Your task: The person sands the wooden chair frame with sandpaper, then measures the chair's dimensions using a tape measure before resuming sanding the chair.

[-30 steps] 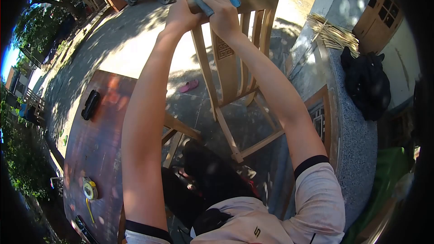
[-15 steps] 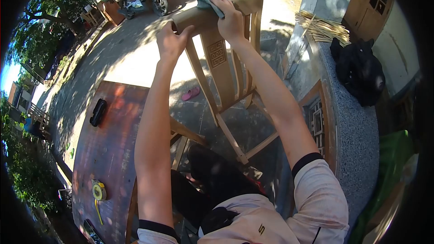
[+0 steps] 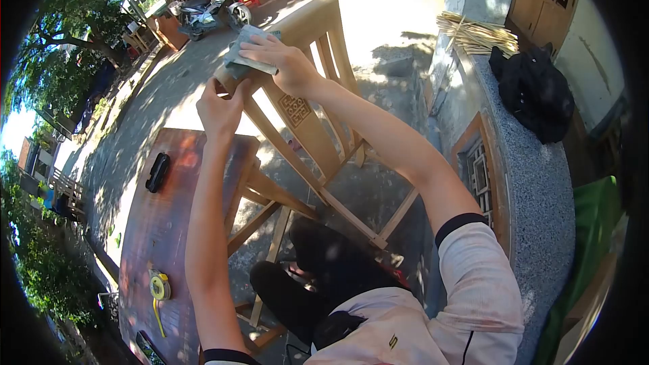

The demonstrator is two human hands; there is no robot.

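Note:
A bare wooden chair (image 3: 307, 138) with a carved square pattern on its back slat tilts in front of me. My left hand (image 3: 222, 109) grips the near left end of its top rail (image 3: 307, 19), thumb and fingers around the corner. My right hand (image 3: 287, 67) presses a folded grey-green sheet of sandpaper (image 3: 251, 51) over that same end of the rail, fingers laid across it. The two hands are close together. Part of the rail is hidden under the sandpaper.
Left of me is a reddish-brown wooden table (image 3: 196, 162) bearing a black case (image 3: 158, 172), a yellow tape measure (image 3: 159, 286) and a phone (image 3: 149, 348). To the right, a stone ledge (image 3: 541, 209) carries a black bag (image 3: 534, 94) and thin sticks (image 3: 476, 34). A motorbike (image 3: 209, 10) stands behind.
The chair back has swung left and tilted toward me. My right hand has slid the sandpaper left along the rail to its near end, beside my left hand, which also moved left and down.

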